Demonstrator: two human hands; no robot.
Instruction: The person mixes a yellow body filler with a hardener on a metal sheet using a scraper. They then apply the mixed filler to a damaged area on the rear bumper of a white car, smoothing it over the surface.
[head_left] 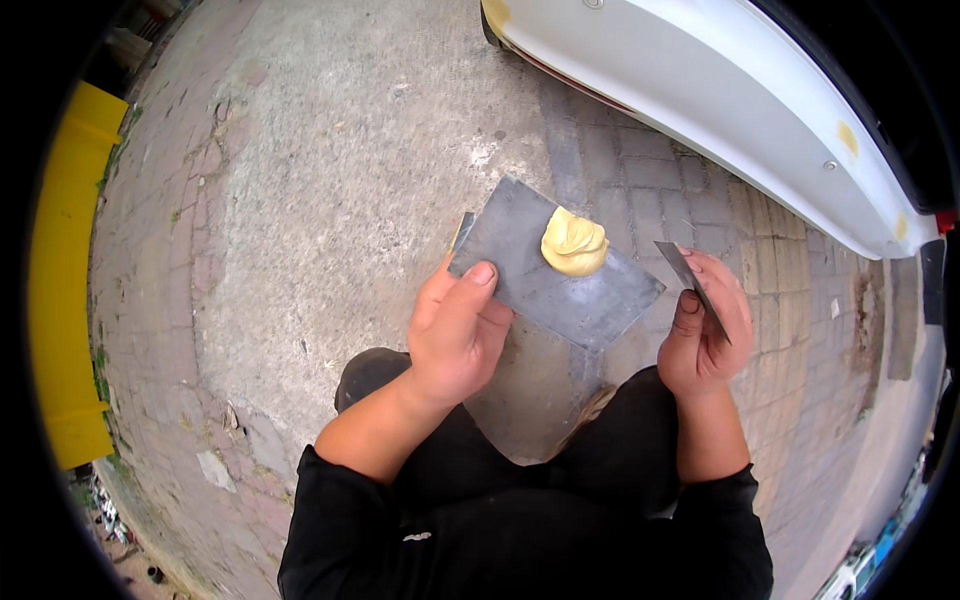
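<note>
My left hand (458, 335) grips a flat grey board (530, 285) by its left corner, thumb on top and fingers underneath. A mound of pale yellow putty (575, 243) sits on the board's upper right part. Behind the board's left edge a narrow strip of another thin piece (462, 232) shows, mostly hidden. To the right, my right hand (710, 330) holds a thin metal putty scraper (693, 285) between thumb and fingers. The scraper is tilted nearly edge-on and stands apart from the board and the putty.
A white car body panel (700, 80) with yellowish patches curves across the upper right. My knees in dark trousers (625, 435) are bent below the board. Rough concrete and paving bricks (320, 170) cover the ground. A yellow metal object (70, 290) stands at the far left.
</note>
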